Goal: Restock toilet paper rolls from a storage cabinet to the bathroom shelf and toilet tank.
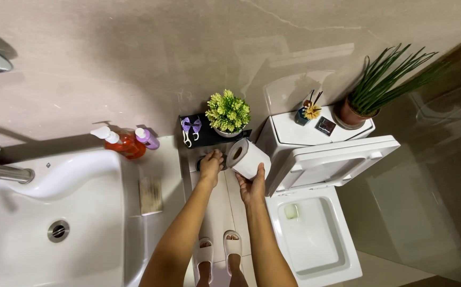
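White ceramic sink (pixel 81 202) left; orange pump bottle (pixel 124 144) beside purple bottle (pixel 147 138); green potted succulent (pixel 228 112) on black shelf (pixel 205 139); white open-lid toilet (pixel 315 234); spiky green plant in brown pot (pixel 371 95) on cistern.

Your black shelf (pixel 209 139) carries a green plant (pixel 228 112) and a purple bow (pixel 191 126). The cistern lid (pixel 294 133) bears a diffuser (pixel 309 112), a square tin (pixel 325 126) and a potted plant (pixel 358 109).

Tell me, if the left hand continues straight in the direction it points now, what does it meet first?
The left hand already reaches a dark holder below the black shelf. Going on, it would probably meet that holder first, then the wall; depth is unclear.
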